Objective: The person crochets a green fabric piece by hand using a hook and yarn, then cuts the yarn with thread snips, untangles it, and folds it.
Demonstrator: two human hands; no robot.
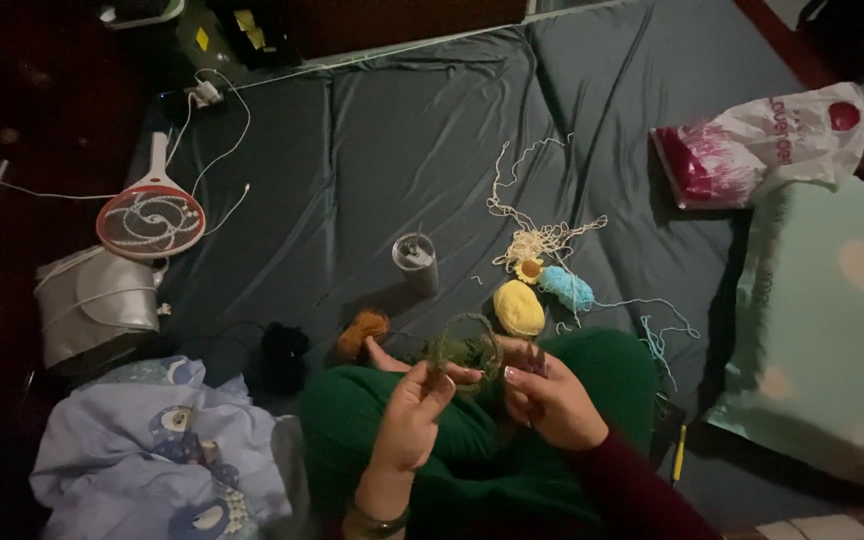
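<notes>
I sit cross-legged in green trousers on a dark grey-blue mattress (382, 150). My left hand (414, 412) pinches a loop of dark green yarn (464, 345) held up over my lap. My right hand (552, 400) grips the other side of the same yarn, possibly with a thin hook that I cannot make out. Just past my knees lie a yellow yarn ball (519, 307), a light blue yarn ball (566, 287), an orange yarn ball (362, 331) and a black yarn ball (283, 352). A small crocheted sunflower (529, 269) and a tangle of cream yarn (537, 235) lie beyond them.
A grey tumbler (417, 262) stands on the mattress. At left are a red-rimmed racket-shaped swatter (150, 220), a white cable (214, 110), a grey bag (97, 305) and pale blue printed cloth (152, 450). At right are a white-and-pink plastic bag (757, 145) and a light green pillow (832, 330).
</notes>
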